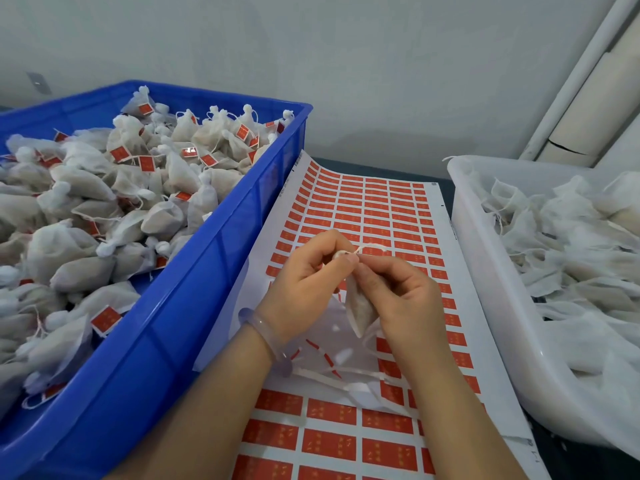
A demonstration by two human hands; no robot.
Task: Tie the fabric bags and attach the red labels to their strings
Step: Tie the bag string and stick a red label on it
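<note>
A small white fabric bag hangs between my two hands above the sheet of red labels. My left hand pinches the gathered neck of the bag at the top. My right hand pinches the bag's string, which loops up and to the right from the neck. The bag's body points down between my palms. No label is on this string that I can see.
A blue crate at the left holds several tied bags with red labels. A white tub at the right holds several loose untied bags. Peeled backing strips lie on the sheet under my wrists. A grey wall stands behind.
</note>
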